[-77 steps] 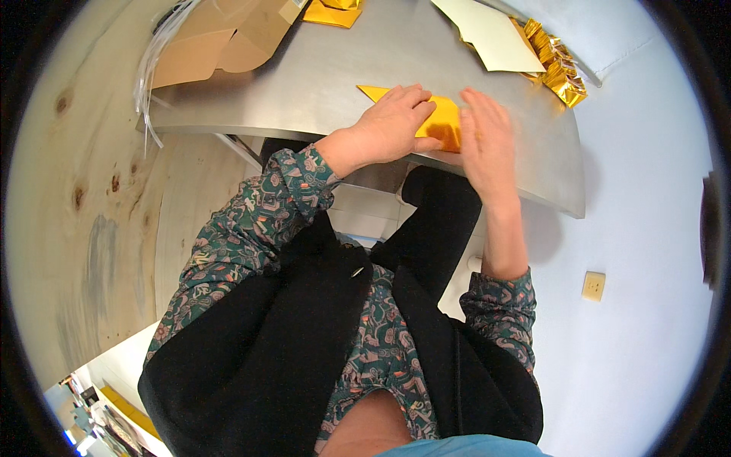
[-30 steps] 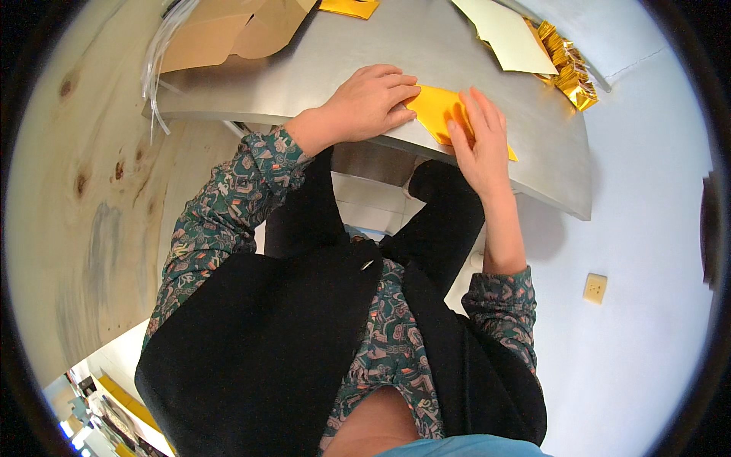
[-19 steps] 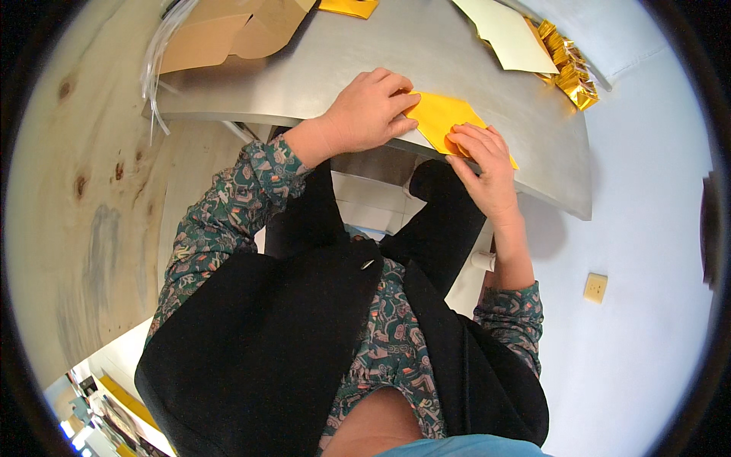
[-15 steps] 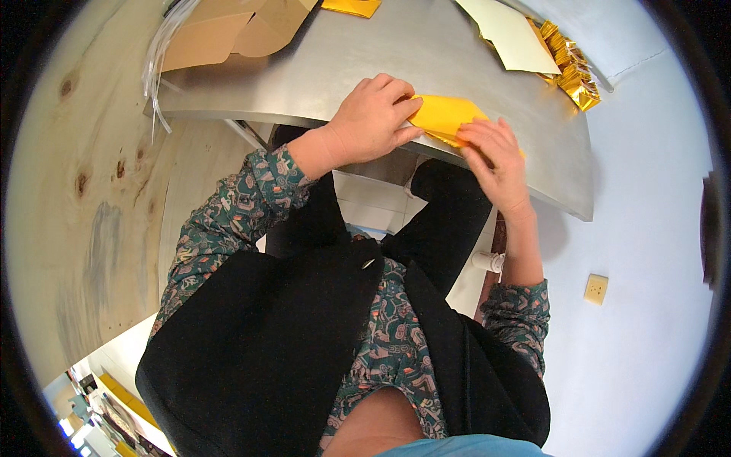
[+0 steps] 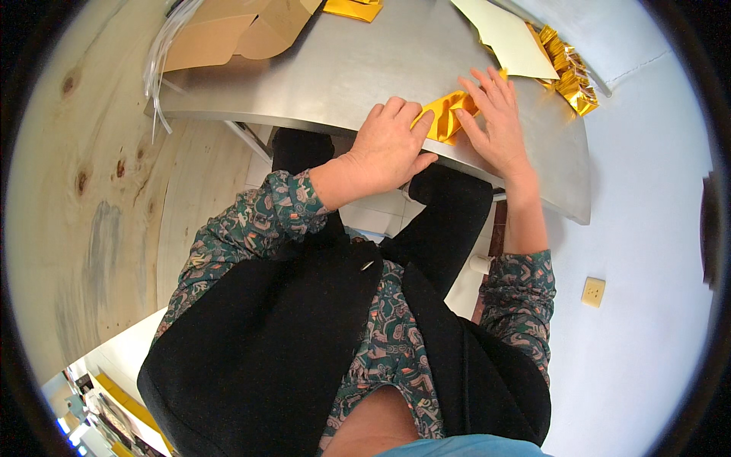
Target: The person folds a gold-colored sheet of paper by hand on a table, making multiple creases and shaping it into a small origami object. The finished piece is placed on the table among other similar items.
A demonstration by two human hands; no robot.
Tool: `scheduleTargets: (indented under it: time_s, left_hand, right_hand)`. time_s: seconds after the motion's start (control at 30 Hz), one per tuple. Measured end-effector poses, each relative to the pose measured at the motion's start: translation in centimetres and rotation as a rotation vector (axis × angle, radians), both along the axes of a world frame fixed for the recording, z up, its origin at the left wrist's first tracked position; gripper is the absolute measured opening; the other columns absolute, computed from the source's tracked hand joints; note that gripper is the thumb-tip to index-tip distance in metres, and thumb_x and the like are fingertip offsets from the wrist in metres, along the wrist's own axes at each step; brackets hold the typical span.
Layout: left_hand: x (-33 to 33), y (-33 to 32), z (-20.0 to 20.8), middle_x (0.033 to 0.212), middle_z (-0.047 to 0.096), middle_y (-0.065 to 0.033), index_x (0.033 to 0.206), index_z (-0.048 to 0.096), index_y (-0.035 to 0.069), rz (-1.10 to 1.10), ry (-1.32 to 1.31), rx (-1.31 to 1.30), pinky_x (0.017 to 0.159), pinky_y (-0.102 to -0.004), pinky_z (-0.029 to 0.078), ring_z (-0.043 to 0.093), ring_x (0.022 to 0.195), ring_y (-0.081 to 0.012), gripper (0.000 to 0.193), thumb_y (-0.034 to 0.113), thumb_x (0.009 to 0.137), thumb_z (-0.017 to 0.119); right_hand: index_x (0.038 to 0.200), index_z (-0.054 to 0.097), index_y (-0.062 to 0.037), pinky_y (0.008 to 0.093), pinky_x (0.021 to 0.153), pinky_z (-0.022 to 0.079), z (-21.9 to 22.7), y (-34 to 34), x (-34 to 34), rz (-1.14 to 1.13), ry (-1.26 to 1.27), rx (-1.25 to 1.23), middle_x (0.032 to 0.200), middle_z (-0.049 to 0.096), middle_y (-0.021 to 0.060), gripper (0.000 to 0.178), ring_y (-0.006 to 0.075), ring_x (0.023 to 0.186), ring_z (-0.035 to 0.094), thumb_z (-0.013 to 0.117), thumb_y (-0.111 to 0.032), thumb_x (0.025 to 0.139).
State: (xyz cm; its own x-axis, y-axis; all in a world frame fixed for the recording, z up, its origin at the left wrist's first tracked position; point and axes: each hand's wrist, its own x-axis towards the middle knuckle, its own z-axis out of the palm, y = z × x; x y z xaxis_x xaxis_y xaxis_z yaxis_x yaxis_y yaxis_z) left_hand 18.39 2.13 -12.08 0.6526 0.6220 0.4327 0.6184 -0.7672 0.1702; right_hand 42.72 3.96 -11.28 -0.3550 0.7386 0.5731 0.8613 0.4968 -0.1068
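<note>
White strips [image 5: 156, 72]: well L of the gold foil sheet, hanging past the table edge. Brown cardboard [image 5: 236, 34] next, far side & L of the sheet. Gold packet [image 5: 354, 9] beyond the sheet, a bit L. L hand [image 5: 390, 145] at the sheet's L end, fingers bent over it, thumb out nearer the body; pinching or just pressing, can't tell. Gold foil sheet [image 5: 445, 123] itself: on the metal table [image 5: 335, 84] near its front edge, btwn both hands, shiny & rumpled. R hand [image 5: 493, 126] at its R end, fingers spread & mostly straight, no grip; fingertip contact unclear. Cream card [image 5: 506, 38] beyond the sheet, to R; pleated gold foil [image 5: 567, 72] farther R, partly under card.

Step in hand: prob. folding/turning the sheet. Next move prob. calls for L holding that end steady, R lining up the edge, then flattening the crease w/out tearing the foil.
</note>
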Motion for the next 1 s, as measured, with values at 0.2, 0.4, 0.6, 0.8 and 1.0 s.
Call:
scheduleTargets:
  time_s: [0.2,0.4,0.6,0.8,1.0]
  left_hand:
    - [0.2,-0.8,0.3,0.126,0.056,-0.0169,0.127,0.057,-0.004,-0.019,0.032,-0.031,0.099,-0.0442,0.047,0.052,0.116,-0.0336,0.062,0.033,0.082,0.078]
    - [0.6,-1.3,0.4,0.128,0.055,-0.0168,0.126,0.057,-0.005,-0.006,0.041,-0.071,0.100,-0.0439,0.046,0.050,0.118,-0.0332,0.064,0.034,0.080,0.079]
    - [0.6,-1.7,0.3,0.131,0.055,-0.0176,0.130,0.057,-0.005,-0.010,0.060,-0.078,0.101,-0.0439,0.045,0.050,0.121,-0.0340,0.067,0.034,0.080,0.080]
    - [0.1,-2.0,0.1,0.131,0.055,-0.0178,0.129,0.059,-0.006,-0.058,0.010,-0.077,0.101,-0.0433,0.045,0.050,0.122,-0.0336,0.066,0.033,0.081,0.080]
    - [0.1,-2.0,-0.1,0.131,0.055,-0.0175,0.129,0.059,-0.006,-0.064,-0.044,-0.097,0.100,-0.0433,0.045,0.050,0.121,-0.0331,0.066,0.033,0.080,0.080]
  right_hand:
    - [0.131,0.064,-0.0110,0.0556,0.123,0.017,-1.3,0.9,-0.3,-0.131,0.093,0.015,0.142,0.058,0.0110,0.053,0.0313,0.140,0.044,0.070,-0.041,0.088]
    - [0.120,0.070,-0.0100,0.0602,0.121,0.015,-2.1,0.5,-0.1,-0.242,0.081,-0.080,0.131,0.066,0.0095,0.047,0.0278,0.135,0.051,0.070,-0.044,0.087]
    - [0.122,0.071,-0.0110,0.0628,0.121,0.014,-2.3,0.4,-0.4,-0.295,0.092,-0.121,0.135,0.064,0.0094,0.048,0.0272,0.137,0.049,0.069,-0.044,0.088]
    - [0.123,0.070,-0.0110,0.0629,0.120,0.014,-2.5,0.8,-0.6,-0.286,0.137,-0.152,0.136,0.064,0.0097,0.049,0.0275,0.137,0.049,0.070,-0.045,0.087]
    - [0.122,0.070,-0.0115,0.0633,0.120,0.016,-2.7,1.0,-0.9,-0.277,0.174,-0.170,0.135,0.065,0.0086,0.048,0.0278,0.137,0.049,0.071,-0.043,0.086]
